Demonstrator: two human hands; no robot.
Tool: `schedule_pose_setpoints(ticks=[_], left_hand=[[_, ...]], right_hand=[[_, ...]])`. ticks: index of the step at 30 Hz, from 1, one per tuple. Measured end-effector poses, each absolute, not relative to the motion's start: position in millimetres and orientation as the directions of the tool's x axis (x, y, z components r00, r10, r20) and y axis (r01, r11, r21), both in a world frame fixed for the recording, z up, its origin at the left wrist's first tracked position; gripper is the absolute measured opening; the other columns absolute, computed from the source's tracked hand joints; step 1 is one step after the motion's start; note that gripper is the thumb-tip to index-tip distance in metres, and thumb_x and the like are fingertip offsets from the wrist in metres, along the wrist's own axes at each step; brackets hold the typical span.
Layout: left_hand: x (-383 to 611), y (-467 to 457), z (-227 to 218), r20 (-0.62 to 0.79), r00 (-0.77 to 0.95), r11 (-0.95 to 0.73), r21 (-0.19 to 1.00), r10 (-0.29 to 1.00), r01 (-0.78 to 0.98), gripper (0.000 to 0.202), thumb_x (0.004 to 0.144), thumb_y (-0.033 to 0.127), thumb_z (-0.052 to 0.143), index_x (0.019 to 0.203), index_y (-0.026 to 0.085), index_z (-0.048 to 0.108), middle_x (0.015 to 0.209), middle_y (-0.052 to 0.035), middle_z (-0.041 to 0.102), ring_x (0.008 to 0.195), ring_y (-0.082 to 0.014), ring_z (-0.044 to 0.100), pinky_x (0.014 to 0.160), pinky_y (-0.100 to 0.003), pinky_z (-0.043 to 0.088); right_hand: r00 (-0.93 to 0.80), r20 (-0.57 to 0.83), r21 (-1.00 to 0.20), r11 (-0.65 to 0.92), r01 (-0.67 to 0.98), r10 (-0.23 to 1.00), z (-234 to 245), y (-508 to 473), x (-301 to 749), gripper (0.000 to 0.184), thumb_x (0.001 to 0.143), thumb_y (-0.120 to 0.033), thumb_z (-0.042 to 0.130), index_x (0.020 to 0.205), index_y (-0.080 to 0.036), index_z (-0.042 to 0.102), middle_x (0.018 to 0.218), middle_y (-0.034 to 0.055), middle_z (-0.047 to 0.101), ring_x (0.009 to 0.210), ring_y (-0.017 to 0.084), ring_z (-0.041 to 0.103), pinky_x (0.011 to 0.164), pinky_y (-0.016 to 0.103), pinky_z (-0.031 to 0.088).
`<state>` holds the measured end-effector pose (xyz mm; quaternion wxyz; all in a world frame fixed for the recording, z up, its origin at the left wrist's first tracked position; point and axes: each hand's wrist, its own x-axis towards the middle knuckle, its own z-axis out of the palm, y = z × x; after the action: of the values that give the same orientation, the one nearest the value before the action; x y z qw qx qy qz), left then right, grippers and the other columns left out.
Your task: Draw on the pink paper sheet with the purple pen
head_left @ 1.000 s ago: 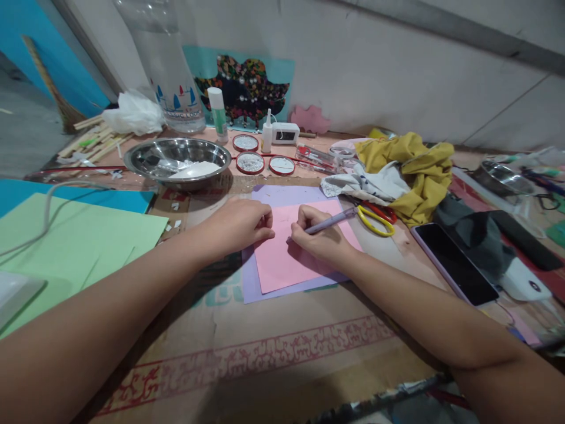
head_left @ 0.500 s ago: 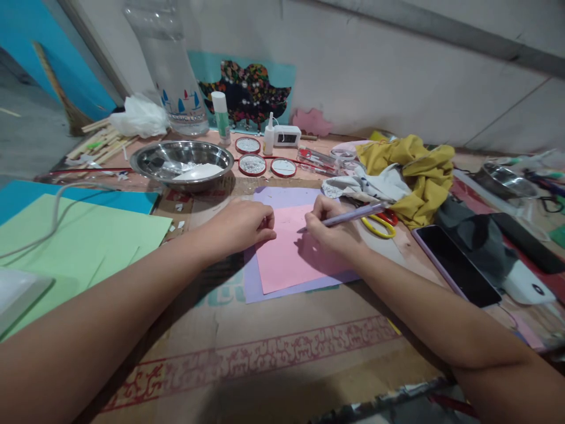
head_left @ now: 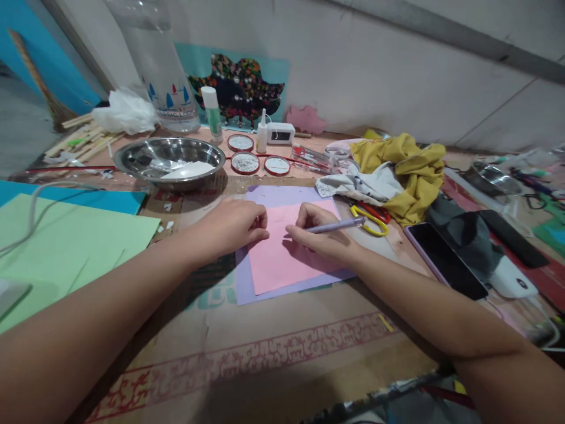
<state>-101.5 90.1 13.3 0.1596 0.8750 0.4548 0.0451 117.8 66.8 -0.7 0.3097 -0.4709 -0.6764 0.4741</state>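
Paper [head_left: 274, 272] — a flat pink rectangular sheet — lies near the centre of the frame on a larger lavender paper sheet [head_left: 242, 290], between the person's two hands. Over its right part, the right hand [head_left: 321, 238] grips a slim, pale purple pen [head_left: 339, 225], whose long axis runs nearly level across the frame, tip leftward and slightly down. That tip sits near the pink sheet's middle, closely facing the other thumb; whether it touches the paper, I can't tell. The left hand [head_left: 232, 224] rests over the left edge, fingers curled narrow — whether they pinch anything, I can't see.
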Motion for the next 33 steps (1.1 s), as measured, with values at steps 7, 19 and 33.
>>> schedule_pose_setpoints(ticks=[7,19,33], left_hand=[[-102.0,90.6,11.0,-0.002,0.570,-0.532,0.354,0.822,0.769,0.012,0.083,0.033,0.067,0.082,0.021,0.067,0.077,-0.0009,0.067,0.071,-0.0184,0.057,0.063,-0.029,0.032],[-94.5,84.9,-3.5,0.093,0.701,-0.676,0.379,0.707,0.631,0.022,0.094,0.032,0.054,0.103,0.027,0.074,0.086,-0.0034,0.063,0.084,-0.0197,0.058,0.073,-0.031,0.038],[-95.6,85.7,-3.8,0.051,0.697,-0.655,0.397,0.715,0.643,0.023,0.094,0.033,0.055,0.109,0.028,0.072,0.096,-0.0027,0.069,0.094,-0.0204,0.063,0.082,-0.032,0.041]], right_hand=[[-0.333,0.100,-0.846,0.257,0.468,0.938,-14.8,71.5,119.3,0.028,0.081,-0.026,0.062,0.066,-0.022,0.039,0.057,-0.0069,0.046,0.052,0.008,0.041,0.051,0.023,0.033],[-0.410,0.055,-0.815,0.278,0.508,0.911,-9.1,71.9,118.2,0.029,0.081,-0.031,0.061,0.066,-0.022,0.039,0.056,-0.0063,0.047,0.052,0.008,0.040,0.050,0.023,0.027],[-0.372,0.076,-0.788,0.284,0.546,0.925,-9.8,71.2,121.0,0.026,0.078,-0.023,0.058,0.063,-0.022,0.036,0.056,-0.0057,0.046,0.053,0.010,0.043,0.051,0.025,0.031]])
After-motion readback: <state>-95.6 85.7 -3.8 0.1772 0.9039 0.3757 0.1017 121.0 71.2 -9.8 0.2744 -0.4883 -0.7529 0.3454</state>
